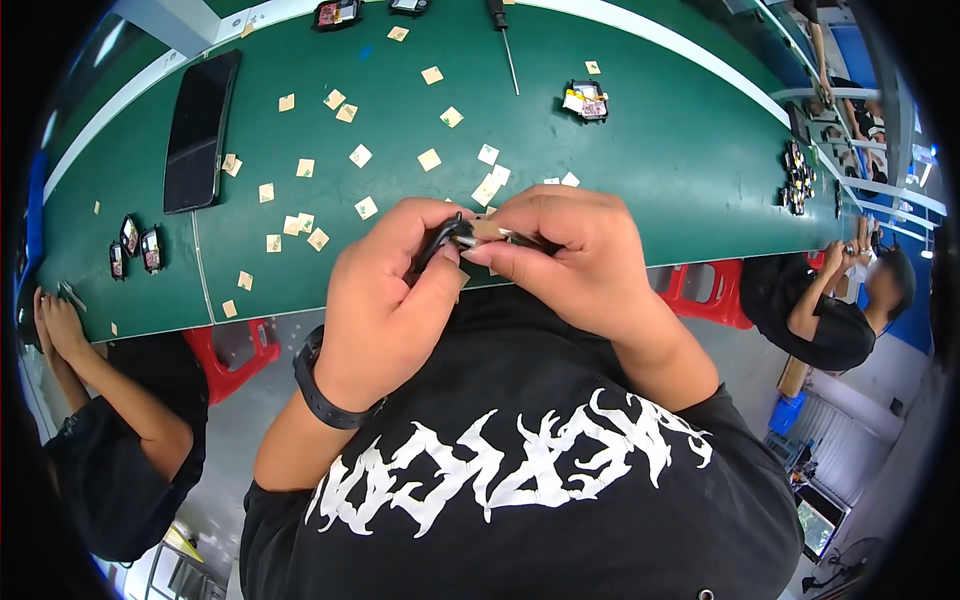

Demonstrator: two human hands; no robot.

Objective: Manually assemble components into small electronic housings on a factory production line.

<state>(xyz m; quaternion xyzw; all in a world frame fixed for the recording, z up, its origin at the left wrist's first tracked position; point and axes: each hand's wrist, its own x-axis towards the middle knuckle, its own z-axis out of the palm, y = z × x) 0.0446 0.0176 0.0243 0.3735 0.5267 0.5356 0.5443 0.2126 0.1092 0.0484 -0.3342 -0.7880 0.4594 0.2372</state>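
Green bench (640, 120) strewn with tan squares (429, 159) | left hand (385, 300) and right hand (575, 250) raised together, fingers pinched shut on small black part (445, 238)

Both hands, left hand (385, 300) and right hand (570, 255), are meeting over the table's near edge (700, 190), paper squares (360, 155) lying beyond them, a flat slab (200, 130) sitting far left, a screwdriver (503, 40) lying behind, a small module (586, 100) resting right.
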